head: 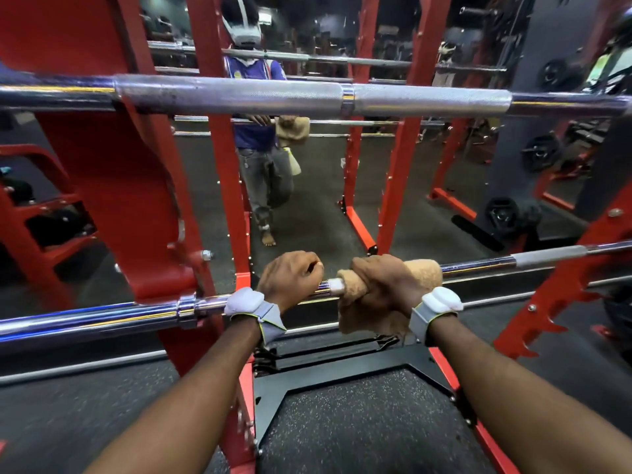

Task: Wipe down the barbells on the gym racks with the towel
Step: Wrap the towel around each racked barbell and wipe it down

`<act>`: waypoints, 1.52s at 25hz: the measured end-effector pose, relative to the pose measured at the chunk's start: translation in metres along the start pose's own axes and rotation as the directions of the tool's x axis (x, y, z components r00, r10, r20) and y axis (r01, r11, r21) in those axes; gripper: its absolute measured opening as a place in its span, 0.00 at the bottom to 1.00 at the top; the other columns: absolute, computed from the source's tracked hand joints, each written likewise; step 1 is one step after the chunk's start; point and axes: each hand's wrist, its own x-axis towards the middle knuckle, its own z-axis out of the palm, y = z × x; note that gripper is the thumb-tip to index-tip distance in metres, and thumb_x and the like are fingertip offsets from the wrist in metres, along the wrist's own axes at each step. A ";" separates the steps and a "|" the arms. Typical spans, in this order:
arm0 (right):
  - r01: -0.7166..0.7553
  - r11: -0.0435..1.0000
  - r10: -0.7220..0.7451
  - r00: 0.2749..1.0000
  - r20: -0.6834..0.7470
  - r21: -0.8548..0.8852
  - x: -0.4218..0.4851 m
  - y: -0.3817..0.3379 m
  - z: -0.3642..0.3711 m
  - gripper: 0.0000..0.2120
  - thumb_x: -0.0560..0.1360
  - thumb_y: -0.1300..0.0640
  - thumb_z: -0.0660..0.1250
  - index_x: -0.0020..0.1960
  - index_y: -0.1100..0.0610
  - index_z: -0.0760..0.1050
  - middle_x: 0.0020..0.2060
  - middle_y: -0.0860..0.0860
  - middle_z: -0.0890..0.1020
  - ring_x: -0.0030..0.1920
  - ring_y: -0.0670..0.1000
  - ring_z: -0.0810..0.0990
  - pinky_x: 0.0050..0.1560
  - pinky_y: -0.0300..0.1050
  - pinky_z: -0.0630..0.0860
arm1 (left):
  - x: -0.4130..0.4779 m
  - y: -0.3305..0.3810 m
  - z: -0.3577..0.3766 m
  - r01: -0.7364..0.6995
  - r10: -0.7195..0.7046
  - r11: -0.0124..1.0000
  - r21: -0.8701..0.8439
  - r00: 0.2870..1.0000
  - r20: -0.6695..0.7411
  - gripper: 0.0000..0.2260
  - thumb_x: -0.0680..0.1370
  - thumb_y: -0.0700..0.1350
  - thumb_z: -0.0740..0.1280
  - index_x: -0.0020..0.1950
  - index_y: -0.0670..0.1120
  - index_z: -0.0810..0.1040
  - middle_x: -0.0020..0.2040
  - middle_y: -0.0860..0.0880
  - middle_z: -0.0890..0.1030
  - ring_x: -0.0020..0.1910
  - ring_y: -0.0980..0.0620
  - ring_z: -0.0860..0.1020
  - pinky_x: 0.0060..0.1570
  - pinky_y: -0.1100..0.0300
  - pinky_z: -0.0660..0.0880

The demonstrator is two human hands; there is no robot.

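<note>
Right hand [383, 285] fingers curled tight over the tan towel [424, 268], clamping it round the lower barbell [102, 319]; the towel wraps the shaft under the palm, one end sticking out right along the bar, the rest hanging below the wrist. Left hand [290, 280] fingers closed round bare chrome just beside the towel, knuckles up; both forearms reach straight forward, padded wrist bands [244, 302] on each. The bar sits low across the red rack [136, 165]; the upper barbell [239, 94], knurled, lies well above both hands.
</note>
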 end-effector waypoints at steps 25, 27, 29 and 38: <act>-0.086 0.995 0.089 0.995 0.047 -0.049 -0.006 0.023 0.003 0.16 0.69 0.43 0.67 0.52 0.50 0.70 0.50 0.50 0.82 0.54 0.57 0.81 0.49 0.51 0.69 | 0.011 0.022 -0.010 -0.141 -0.143 0.864 0.484 0.852 0.503 0.11 0.84 0.49 0.52 0.60 0.48 0.71 0.61 0.46 0.77 0.60 0.44 0.75 0.53 0.51 0.72; -0.099 0.993 0.091 0.989 -0.112 -0.065 0.000 -0.002 0.012 0.10 0.68 0.46 0.68 0.44 0.51 0.73 0.40 0.51 0.83 0.43 0.57 0.83 0.43 0.50 0.68 | 0.012 0.022 -0.008 -0.165 -0.131 0.856 0.490 0.848 0.514 0.11 0.84 0.48 0.53 0.60 0.47 0.71 0.61 0.45 0.76 0.61 0.43 0.75 0.52 0.52 0.70; -0.035 0.999 0.027 0.972 -0.234 -0.030 0.014 -0.033 0.018 0.10 0.63 0.49 0.70 0.38 0.52 0.73 0.33 0.52 0.81 0.34 0.57 0.82 0.37 0.48 0.64 | 0.013 0.020 -0.009 -0.197 -0.112 0.845 0.497 0.845 0.524 0.12 0.85 0.48 0.53 0.62 0.46 0.72 0.63 0.44 0.76 0.63 0.42 0.74 0.56 0.51 0.70; 0.005 1.000 -0.001 0.976 -0.217 0.014 -0.023 0.040 0.006 0.15 0.63 0.46 0.64 0.44 0.54 0.73 0.38 0.53 0.81 0.40 0.61 0.82 0.40 0.53 0.73 | 0.012 0.027 -0.009 -0.213 -0.119 0.823 0.526 0.842 0.526 0.13 0.85 0.48 0.51 0.63 0.47 0.70 0.65 0.44 0.75 0.63 0.42 0.74 0.55 0.50 0.70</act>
